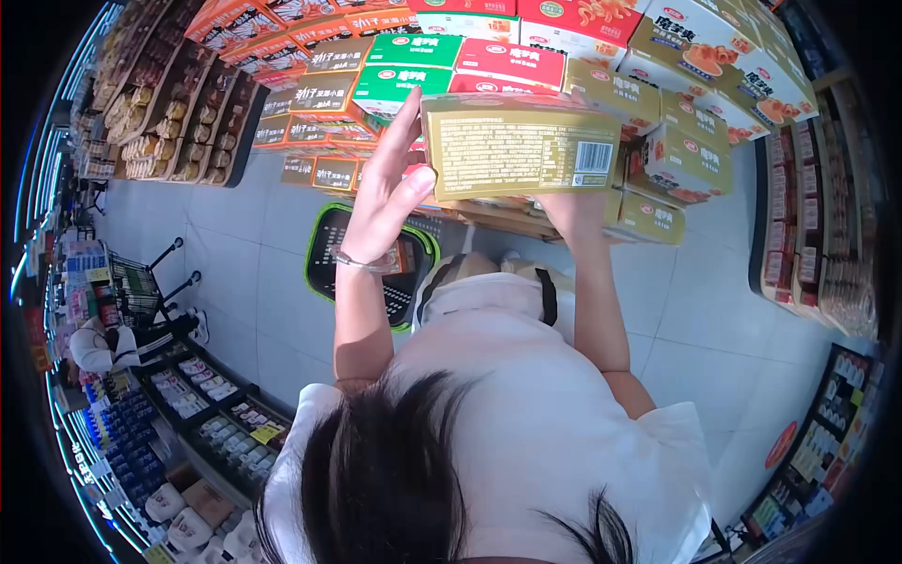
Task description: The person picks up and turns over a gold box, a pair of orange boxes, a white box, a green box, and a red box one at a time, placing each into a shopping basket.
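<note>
A gold snack box [507, 155] is held up in front of my chest, its side with small print and a barcode turned toward me. My left hand [390, 193] grips the box's left end, thumb near the lower front corner and fingers along the side. From below and behind, my right hand [571, 214] supports the right part; most of its fingers are hidden by the box, with fingertips showing at the top edge. Just beyond are stacked green boxes [404, 85], red boxes [512, 64] and more gold boxes [691, 155].
A black shopping basket with a green rim [308, 254] stands on the floor by my left forearm, with an item inside. Orange boxes [254, 47] fill the display's left. Shelves line both sides. A shopping cart [136, 287] and another person [103, 346] are at the left.
</note>
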Motion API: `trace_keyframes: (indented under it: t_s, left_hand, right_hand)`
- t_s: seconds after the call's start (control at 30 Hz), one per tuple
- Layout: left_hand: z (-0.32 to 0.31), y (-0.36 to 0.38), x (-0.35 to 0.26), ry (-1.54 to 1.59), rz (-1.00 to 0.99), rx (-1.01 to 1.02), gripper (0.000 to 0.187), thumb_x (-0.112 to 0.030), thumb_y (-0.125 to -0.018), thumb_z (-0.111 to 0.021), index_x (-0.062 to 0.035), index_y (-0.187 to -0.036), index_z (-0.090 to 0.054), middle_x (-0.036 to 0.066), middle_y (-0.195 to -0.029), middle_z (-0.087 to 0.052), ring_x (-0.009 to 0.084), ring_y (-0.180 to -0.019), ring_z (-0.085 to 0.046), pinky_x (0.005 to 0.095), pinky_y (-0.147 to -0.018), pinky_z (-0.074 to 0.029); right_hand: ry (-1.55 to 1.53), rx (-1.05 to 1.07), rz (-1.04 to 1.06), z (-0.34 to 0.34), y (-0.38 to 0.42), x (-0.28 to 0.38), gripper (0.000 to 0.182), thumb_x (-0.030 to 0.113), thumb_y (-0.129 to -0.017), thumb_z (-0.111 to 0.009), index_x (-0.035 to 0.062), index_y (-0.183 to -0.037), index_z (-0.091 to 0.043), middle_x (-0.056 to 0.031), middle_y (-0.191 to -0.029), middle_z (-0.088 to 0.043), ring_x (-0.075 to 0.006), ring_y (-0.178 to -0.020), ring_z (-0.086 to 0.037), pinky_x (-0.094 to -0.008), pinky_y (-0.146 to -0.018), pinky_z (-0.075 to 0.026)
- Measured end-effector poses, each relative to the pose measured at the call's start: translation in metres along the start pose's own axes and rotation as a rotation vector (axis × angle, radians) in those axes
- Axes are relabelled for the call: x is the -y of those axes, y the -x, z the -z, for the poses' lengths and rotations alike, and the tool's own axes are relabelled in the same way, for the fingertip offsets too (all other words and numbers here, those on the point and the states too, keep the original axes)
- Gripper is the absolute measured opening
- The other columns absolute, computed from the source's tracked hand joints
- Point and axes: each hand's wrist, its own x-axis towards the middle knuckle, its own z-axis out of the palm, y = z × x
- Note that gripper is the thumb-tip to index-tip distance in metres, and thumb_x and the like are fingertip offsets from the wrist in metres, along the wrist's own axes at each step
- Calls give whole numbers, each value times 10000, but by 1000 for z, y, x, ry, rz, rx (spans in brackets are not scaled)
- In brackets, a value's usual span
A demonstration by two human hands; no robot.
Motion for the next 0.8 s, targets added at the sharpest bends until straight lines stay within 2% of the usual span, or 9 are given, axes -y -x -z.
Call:
trace_keyframes:
  t_s: [0.07,0.2,0.27,0.3,0.37,0.47,0.6,0.67,0.8]
  left_hand:
    - [-1,-1,-1,12,-10,0,807,-372,-844,-581,-13,-1452,-190,175,-1448,-301,255,-1321,-312,364,-1017,-322]
    - [0,-1,-3,9,-28,3,806,-371,-848,-578,-8,-1451,-186,178,-1444,-303,246,-1300,-339,361,-1011,-329]
    - [1,0,-4,21,10,33,791,-353,-862,-563,1,-1451,-172,180,-1443,-304,239,-1282,-361,358,-1011,-331]
    - [1,0,-4,21,10,30,791,-353,-862,-563,1,-1451,-172,180,-1443,-304,239,-1282,-361,358,-1011,-331]
    - [0,2,-4,54,16,11,775,-340,-879,-550,11,-1450,-162,180,-1440,-308,234,-1267,-377,359,-1014,-329]
    - [0,3,-4,89,12,-4,761,-336,-891,-541,12,-1450,-159,178,-1440,-309,243,-1283,-358,372,-1034,-307]
    - [1,4,-3,48,-4,-27,765,-352,-893,-539,9,-1451,-160,175,-1439,-310,250,-1302,-335,384,-1055,-278]
    - [3,5,-1,42,-2,-40,764,-358,-894,-535,3,-1453,-161,173,-1436,-314,255,-1319,-312,387,-1068,-257]
    - [4,6,-2,52,-3,-31,762,-362,-893,-534,-5,-1455,-164,173,-1433,-318,253,-1300,-335,381,-1058,-276]
  right_hand:
    - [1155,-20,421,2,1,2,923,119,-572,-869,26,-1332,-353,-114,-1188,-518,-189,-1077,-522,-321,-948,-430]
    - [1025,-38,425,-2,2,4,932,90,-539,-876,9,-1315,-365,-101,-1174,-531,-183,-1061,-530,-299,-934,-431]
    - [1083,-58,235,3,5,1,907,101,-554,-867,12,-1310,-373,-103,-1190,-523,-202,-1061,-534,-315,-923,-436]
    - [1083,-56,235,6,5,-1,907,101,-554,-867,12,-1310,-373,-103,-1190,-523,-202,-1061,-534,-315,-923,-436]
    - [1352,-42,253,13,5,-6,870,124,-556,-863,6,-1284,-400,-113,-1198,-520,-225,-1057,-539,-330,-917,-437]
    - [1207,-47,230,8,5,-7,822,152,-564,-857,10,-1252,-432,-133,-1213,-511,-255,-1062,-538,-345,-921,-435]
    - [1243,-24,196,11,5,-10,775,163,-573,-851,16,-1225,-458,-146,-1233,-500,-274,-1081,-531,-353,-932,-429]
    - [1332,6,280,13,4,-12,763,156,-575,-848,21,-1221,-467,-153,-1243,-495,-278,-1094,-527,-356,-935,-428]
    - [1315,1,294,8,4,-10,766,162,-575,-849,17,-1224,-469,-158,-1245,-494,-280,-1103,-523,-363,-939,-427]
